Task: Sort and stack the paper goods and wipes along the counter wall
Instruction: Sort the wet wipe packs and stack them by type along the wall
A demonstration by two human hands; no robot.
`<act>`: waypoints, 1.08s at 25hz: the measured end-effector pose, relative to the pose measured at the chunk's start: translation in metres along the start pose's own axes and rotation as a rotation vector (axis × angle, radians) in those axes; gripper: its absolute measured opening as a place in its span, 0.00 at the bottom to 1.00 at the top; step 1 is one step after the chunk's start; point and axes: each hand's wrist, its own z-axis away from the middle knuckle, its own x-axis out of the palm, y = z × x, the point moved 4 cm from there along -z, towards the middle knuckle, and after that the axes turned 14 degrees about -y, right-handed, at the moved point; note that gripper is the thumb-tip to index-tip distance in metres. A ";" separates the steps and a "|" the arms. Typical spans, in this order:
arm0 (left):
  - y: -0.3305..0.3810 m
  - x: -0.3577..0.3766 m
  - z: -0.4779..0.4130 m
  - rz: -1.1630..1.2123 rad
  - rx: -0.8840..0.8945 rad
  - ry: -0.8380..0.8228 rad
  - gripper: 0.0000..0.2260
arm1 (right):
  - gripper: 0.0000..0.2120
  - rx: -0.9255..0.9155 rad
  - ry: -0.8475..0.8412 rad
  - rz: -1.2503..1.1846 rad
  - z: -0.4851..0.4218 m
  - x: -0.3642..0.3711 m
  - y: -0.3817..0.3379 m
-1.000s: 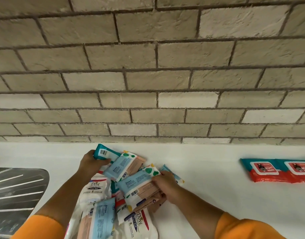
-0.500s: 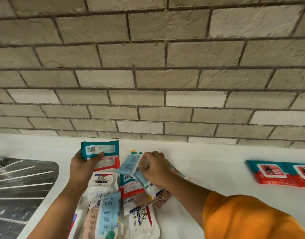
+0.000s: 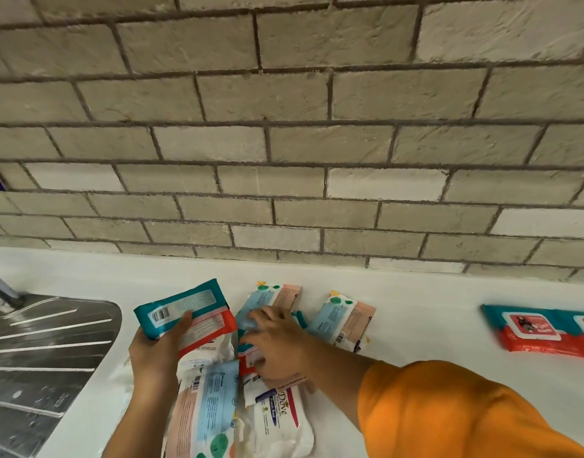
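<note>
Wipes packs (image 3: 277,421) lie heaped on the desk (image 3: 416,292), near side, short of the brick wall (image 3: 284,143). The left grip (image 3: 155,352) clasps a teal-and-red pack (image 3: 184,312), its long axis left-right. Matching packs (image 3: 541,328) lie far right, nearer the right grip (image 3: 277,345), which rests on a blue-and-pink pack (image 3: 270,297); whether it is pinching, I cannot tell.
</note>
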 end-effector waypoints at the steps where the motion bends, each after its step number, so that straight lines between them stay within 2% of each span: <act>1: -0.002 0.000 0.001 0.006 -0.003 0.002 0.18 | 0.32 0.001 0.011 -0.027 0.005 0.003 0.000; 7: -0.006 0.013 0.008 0.068 0.008 -0.009 0.17 | 0.38 0.049 0.021 -0.219 0.027 0.010 0.004; 9: -0.006 0.017 0.010 0.098 0.011 -0.004 0.17 | 0.36 0.088 0.053 -0.242 0.029 0.009 0.003; 11: -0.004 0.018 0.013 0.119 0.019 0.005 0.17 | 0.33 0.111 0.038 -0.215 0.029 0.009 -0.001; 14: -0.002 0.018 0.017 0.134 0.031 0.003 0.15 | 0.34 0.117 -0.051 -0.161 0.027 0.005 -0.003; 17: -0.002 0.016 0.023 0.128 0.031 0.007 0.13 | 0.32 0.087 -0.082 0.028 0.029 -0.007 -0.005; 19: -0.003 0.017 0.027 0.107 0.029 -0.005 0.11 | 0.25 0.060 -0.047 0.088 0.033 -0.008 -0.009; 21: -0.004 0.019 0.031 0.093 0.022 -0.009 0.10 | 0.18 0.048 0.012 0.047 0.039 -0.002 -0.014; 24: -0.007 0.022 0.039 0.090 0.025 -0.012 0.13 | 0.18 0.056 0.124 -0.012 0.046 0.008 -0.015; 27: -0.005 0.025 0.047 0.102 0.043 -0.027 0.13 | 0.20 0.084 0.238 -0.174 0.064 0.005 -0.012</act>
